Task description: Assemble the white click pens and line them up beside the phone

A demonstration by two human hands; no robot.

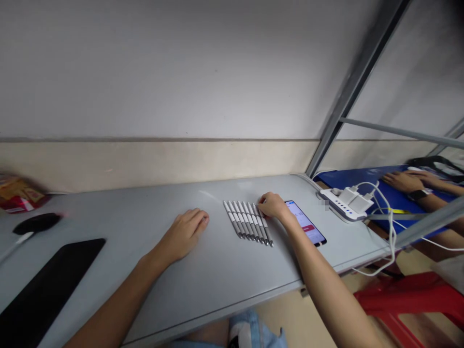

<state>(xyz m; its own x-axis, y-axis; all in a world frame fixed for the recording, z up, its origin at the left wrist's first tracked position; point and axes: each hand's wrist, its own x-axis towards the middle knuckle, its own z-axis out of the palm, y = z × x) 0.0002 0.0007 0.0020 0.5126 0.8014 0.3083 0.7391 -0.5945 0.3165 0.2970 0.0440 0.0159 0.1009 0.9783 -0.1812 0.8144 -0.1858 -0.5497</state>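
Several white-and-grey pens point(248, 222) lie side by side in a slanted row on the grey table, tips toward me. My right hand point(272, 205) is at the far end of the rightmost pen, its fingers closed around that end and partly hiding it. To the left of the row, my left hand point(188, 231) rests palm down on the table, fingers stretched out and slightly bent, with nothing in it. A smartphone point(306, 224) with a lit screen lies just right of my right hand, partly behind the forearm.
A white power strip point(342, 204) with plugs and cables stands at the right, near a metal post point(357, 82). Beyond it another person's hands point(404, 182) rest over a blue surface. A black mouse point(36, 223), a black pad point(54, 285) and a red-yellow packet point(20, 193) lie left.
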